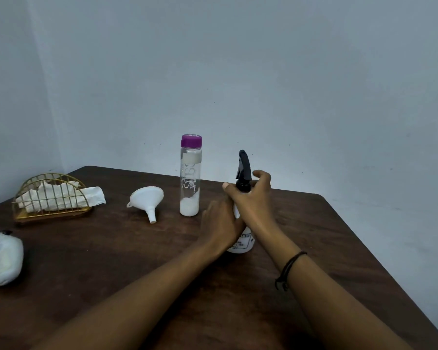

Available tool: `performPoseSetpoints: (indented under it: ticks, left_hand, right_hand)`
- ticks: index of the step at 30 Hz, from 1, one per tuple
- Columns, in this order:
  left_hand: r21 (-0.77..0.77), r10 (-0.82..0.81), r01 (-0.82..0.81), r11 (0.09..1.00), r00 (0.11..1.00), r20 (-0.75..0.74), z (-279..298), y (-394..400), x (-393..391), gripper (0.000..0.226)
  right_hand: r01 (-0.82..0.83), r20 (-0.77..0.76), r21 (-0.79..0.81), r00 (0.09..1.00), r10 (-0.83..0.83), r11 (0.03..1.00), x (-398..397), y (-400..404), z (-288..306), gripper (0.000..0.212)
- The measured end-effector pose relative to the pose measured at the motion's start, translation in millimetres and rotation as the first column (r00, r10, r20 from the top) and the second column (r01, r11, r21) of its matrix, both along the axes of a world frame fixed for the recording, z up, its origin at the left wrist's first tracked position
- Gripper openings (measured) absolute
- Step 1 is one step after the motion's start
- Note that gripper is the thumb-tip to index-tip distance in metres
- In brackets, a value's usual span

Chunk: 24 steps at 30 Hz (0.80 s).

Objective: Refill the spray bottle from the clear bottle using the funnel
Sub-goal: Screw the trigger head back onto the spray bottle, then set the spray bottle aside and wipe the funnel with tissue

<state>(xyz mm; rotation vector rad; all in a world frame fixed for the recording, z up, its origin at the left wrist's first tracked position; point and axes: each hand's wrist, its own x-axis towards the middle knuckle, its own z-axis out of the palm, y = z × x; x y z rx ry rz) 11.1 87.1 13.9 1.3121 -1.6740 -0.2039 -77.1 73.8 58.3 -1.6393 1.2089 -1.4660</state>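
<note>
A white spray bottle with a black trigger head stands upright near the middle of the dark wooden table. My left hand wraps around its body from the left. My right hand grips its black collar just under the trigger head. The clear bottle with a purple cap stands upright just left of it, capped, with some white contents at the bottom. A white funnel lies on its side further left, untouched.
A gold wire holder with white tissues sits at the far left. A white cloth-like object lies at the left edge. Pale walls meet in a corner behind the table. The table's right edge runs diagonally toward the lower right.
</note>
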Motion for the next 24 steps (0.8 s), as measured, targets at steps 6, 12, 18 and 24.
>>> performPoseSetpoints:
  ticks: [6, 12, 18, 24]
  left_hand:
    - [0.096, -0.279, 0.268, 0.959, 0.952, 0.129, 22.7, 10.0, 5.6, 0.028]
    - [0.095, -0.122, 0.111, 0.989, 0.985, 0.124, 47.4, 13.9, 38.0, 0.021]
    - [0.122, 0.099, -0.075, 0.99, 0.975, -0.198, 41.7, 28.6, 73.9, 0.019]
    - [0.18, 0.217, -0.184, 0.966, 0.958, -0.187, 27.9, 29.8, 86.2, 0.022]
  right_hand:
    - [-0.101, 0.12, 0.128, 0.989, 0.086, 0.987, -15.2, -4.6, 18.2, 0.021]
    - [-0.087, 0.077, 0.183, 0.994, 0.074, 0.979, -31.2, 1.1, 37.6, 0.016]
    - [-0.16, -0.18, 0.436, 0.949, 0.26, 0.885, -68.0, 24.1, 60.3, 0.025]
    - [-0.136, -0.276, 0.743, 0.83, 0.485, 0.656, -117.5, 69.7, 47.6, 0.029]
